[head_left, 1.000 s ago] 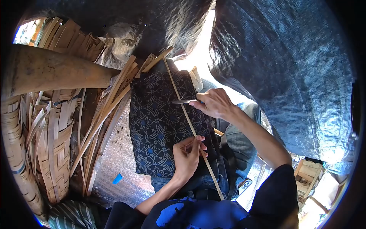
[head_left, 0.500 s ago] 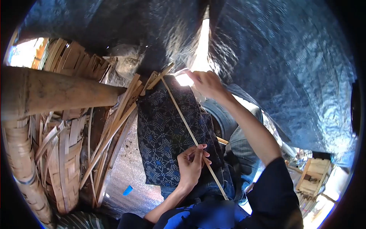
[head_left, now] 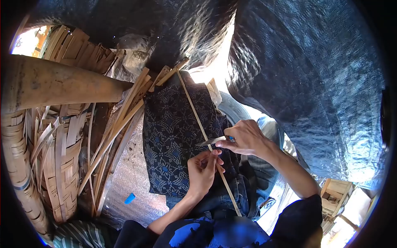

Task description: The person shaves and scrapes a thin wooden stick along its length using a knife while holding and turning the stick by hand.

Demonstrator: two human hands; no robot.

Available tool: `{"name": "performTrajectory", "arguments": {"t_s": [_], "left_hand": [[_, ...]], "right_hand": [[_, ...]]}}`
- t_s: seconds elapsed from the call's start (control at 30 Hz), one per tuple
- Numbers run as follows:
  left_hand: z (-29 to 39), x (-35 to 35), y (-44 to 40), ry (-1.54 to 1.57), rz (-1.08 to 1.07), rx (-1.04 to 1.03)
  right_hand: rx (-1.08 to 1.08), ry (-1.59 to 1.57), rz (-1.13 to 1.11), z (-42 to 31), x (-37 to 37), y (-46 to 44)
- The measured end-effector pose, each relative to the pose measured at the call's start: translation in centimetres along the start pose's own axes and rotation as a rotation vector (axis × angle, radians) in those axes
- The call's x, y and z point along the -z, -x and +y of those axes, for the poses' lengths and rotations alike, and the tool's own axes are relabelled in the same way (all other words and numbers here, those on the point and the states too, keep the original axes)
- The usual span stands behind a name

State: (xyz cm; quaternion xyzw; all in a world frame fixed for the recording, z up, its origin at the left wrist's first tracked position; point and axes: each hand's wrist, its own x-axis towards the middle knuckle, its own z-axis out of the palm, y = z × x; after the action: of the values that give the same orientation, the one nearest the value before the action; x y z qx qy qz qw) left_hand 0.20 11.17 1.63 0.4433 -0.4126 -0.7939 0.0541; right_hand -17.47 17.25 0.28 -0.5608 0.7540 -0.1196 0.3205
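Note:
A long thin bamboo strip (head_left: 192,105) runs slantwise over a dark patterned cloth (head_left: 170,142) spread on my lap. My left hand (head_left: 202,171) pinches this strip near its middle, thumb and fingertips pressed together. Just above it, my right hand (head_left: 245,138) is closed around a knife. The knife blade (head_left: 205,142) points left and crosses the strip a little above my left fingertips; whether it cuts in cannot be made out. The handle is mostly hidden in my right fist.
At left a thick bamboo pole (head_left: 70,84) juts in above a woven bamboo basket (head_left: 68,165). Several split bamboo strips (head_left: 120,128) lean beside the cloth. Dark plastic sheeting (head_left: 310,74) hangs ahead and right. A blue scrap (head_left: 130,198) lies on the ground.
My right hand has come down and back from the strip's far end to just above my left hand, and the knife blade now shows against the strip. My left hand keeps its pinch.

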Motion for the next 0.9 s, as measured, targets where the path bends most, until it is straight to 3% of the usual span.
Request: {"name": "performTrajectory", "arguments": {"t_s": [0.1, 0.2, 0.27, 0.57, 0.9], "left_hand": [[-0.1, 0.1, -0.1, -0.030, 0.021, -0.033], [-0.5, 0.1, -0.1, -0.001, 0.028, -0.043], [-0.7, 0.2, -0.1, -0.023, 0.011, -0.045], [0.3, 0.0, 0.1, -0.047, 0.035, -0.043], [0.1, 0.0, 1.1, -0.019, -0.011, -0.019]], "right_hand": [[-0.020, 0.070, -0.057, -0.4, 0.4, -0.6], [-0.033, 0.103, -0.027, -0.1, -0.3, -1.4], [0.007, 0.082, 0.113, 0.4, -1.0, -2.2], [-0.054, 0.026, 0.112, 1.4, -1.8, -5.2], [-0.271, 0.103, 0.414, 4.7, -0.2, -14.7]]}}
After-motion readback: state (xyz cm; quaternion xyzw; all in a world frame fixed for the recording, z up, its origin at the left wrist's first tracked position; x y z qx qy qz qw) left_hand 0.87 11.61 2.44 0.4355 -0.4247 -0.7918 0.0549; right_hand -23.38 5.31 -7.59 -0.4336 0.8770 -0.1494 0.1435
